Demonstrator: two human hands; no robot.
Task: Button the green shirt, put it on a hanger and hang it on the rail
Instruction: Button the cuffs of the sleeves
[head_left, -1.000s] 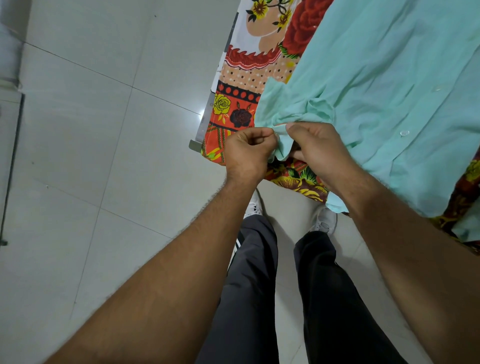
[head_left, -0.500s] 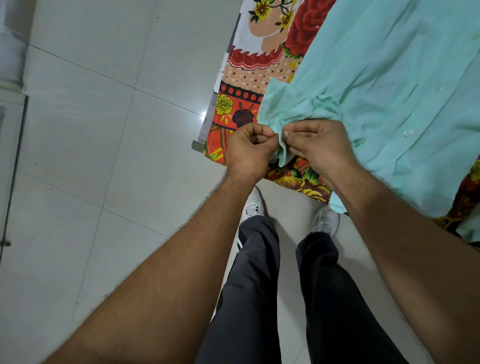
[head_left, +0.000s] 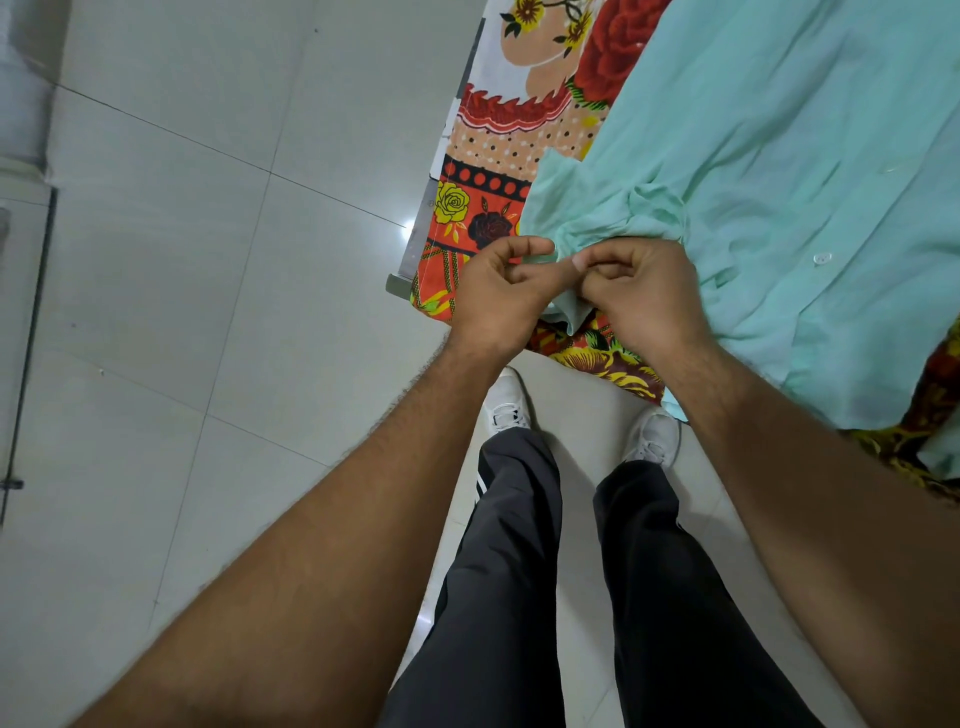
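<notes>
The pale green shirt (head_left: 769, 156) lies spread on a flowered bedsheet at the upper right, its near edge bunched at the bed's corner. My left hand (head_left: 498, 291) and my right hand (head_left: 639, 296) meet at that bunched edge, thumbs nearly touching, both pinching the green cloth between curled fingers. A small strip of cloth shows between the two hands. One white button (head_left: 822, 258) lies free on the shirt front to the right of my right hand. No hanger or rail is in view.
The flowered sheet (head_left: 498, 156) covers a bed whose metal corner (head_left: 400, 283) juts out left of my hands. Pale floor tiles (head_left: 208, 260) fill the left side. My legs and white shoes (head_left: 506, 402) stand below the hands.
Both hands stayed at the shirt's bunched edge. Their fingers shifted on the cloth, and my right thumb now points left toward my left hand.
</notes>
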